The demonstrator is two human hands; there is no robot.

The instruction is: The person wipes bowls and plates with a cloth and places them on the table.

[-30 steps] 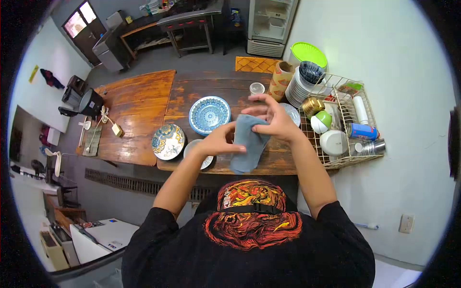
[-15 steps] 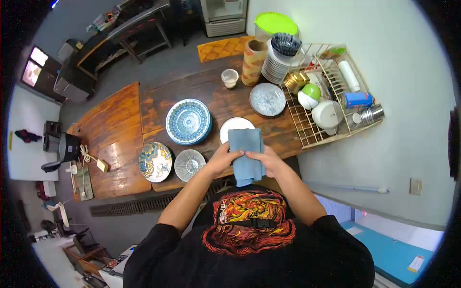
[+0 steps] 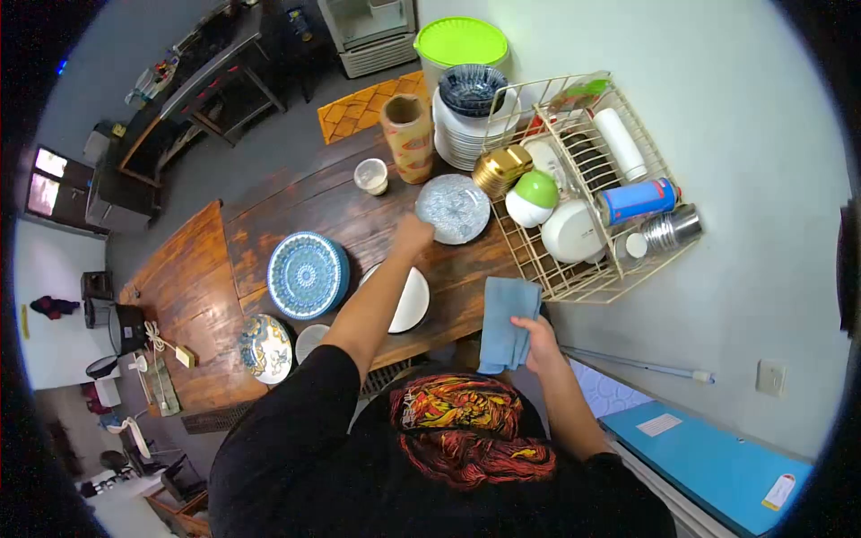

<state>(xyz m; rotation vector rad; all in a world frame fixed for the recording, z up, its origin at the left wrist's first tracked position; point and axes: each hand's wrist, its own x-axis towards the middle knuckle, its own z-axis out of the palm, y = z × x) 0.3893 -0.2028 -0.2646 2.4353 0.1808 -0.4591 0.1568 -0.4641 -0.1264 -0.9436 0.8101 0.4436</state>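
- Blue cloth (image 3: 504, 314): held folded in the right hand (image 3: 538, 345), at the near edge of the wooden table (image 3: 462, 285), to the right of the white plate (image 3: 413, 303). Contact between cloth and table cannot be determined.
- Right hand: closed on the right-hand side of the cloth, with the thumb laid across the upper face.
- Left hand (image 3: 413, 236): extended over the table to the near left rim of the grey patterned plate (image 3: 459, 208). The fingertips are hidden; whether the rim is grasped cannot be told.
- White plate: partly covered from view by the left forearm.
- Left section: the blue patterned bowl (image 3: 306, 275) is placed beyond the floral bowl (image 3: 266, 350) and the small clear bowl (image 3: 310, 341), which are set side by side.
- Far section: the clear cup (image 3: 370, 177) is stood near the patterned cylinder (image 3: 410, 151). Beside the cylinder, 1 dark bowl (image 3: 473, 88) is supported on the stack of white plates (image 3: 459, 143).
- Right section: the blue can (image 3: 639, 201) and the green-and-white container (image 3: 534, 199) are held in the wire rack (image 3: 574, 292).
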